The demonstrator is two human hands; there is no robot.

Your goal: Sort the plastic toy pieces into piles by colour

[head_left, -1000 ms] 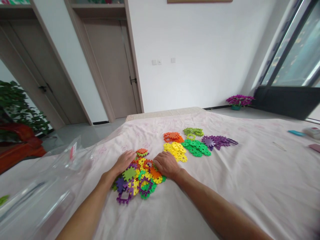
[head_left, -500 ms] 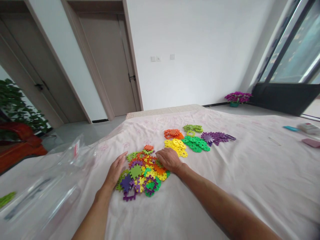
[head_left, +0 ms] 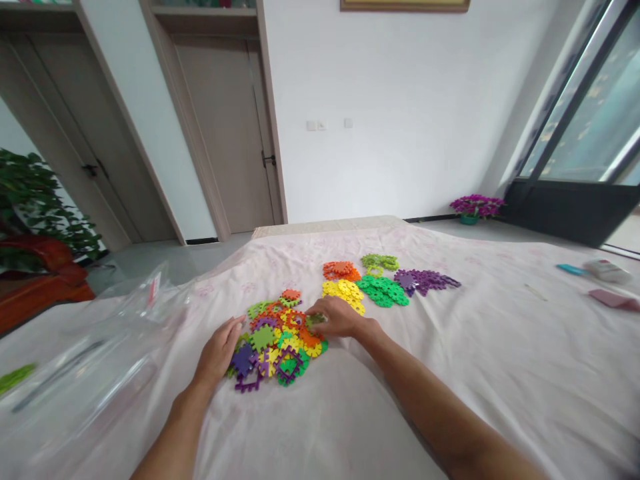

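Note:
A mixed heap of flat plastic gear pieces [head_left: 275, 340] in orange, yellow, green and purple lies on the pale pink sheet. My left hand [head_left: 219, 352] rests at the heap's left edge with fingers stretched flat, holding nothing. My right hand [head_left: 337, 316] sits at the heap's upper right, fingers curled down and pinching a light green piece [head_left: 315, 321]. Farther back are sorted piles: orange [head_left: 340, 270], yellow [head_left: 344, 292], dark green [head_left: 383, 291], light green [head_left: 379, 261] and purple [head_left: 424, 280].
A clear plastic bag [head_left: 90, 360] lies at the left with a green piece [head_left: 15, 378] beside it. Small items [head_left: 600, 270] lie at the bed's right edge. Doors, a potted plant [head_left: 35, 207] and a flower pot [head_left: 475, 205] stand beyond.
My left hand has drawn back from the top of the heap to its left edge. My right hand has shifted slightly and closed its fingers on a light green piece.

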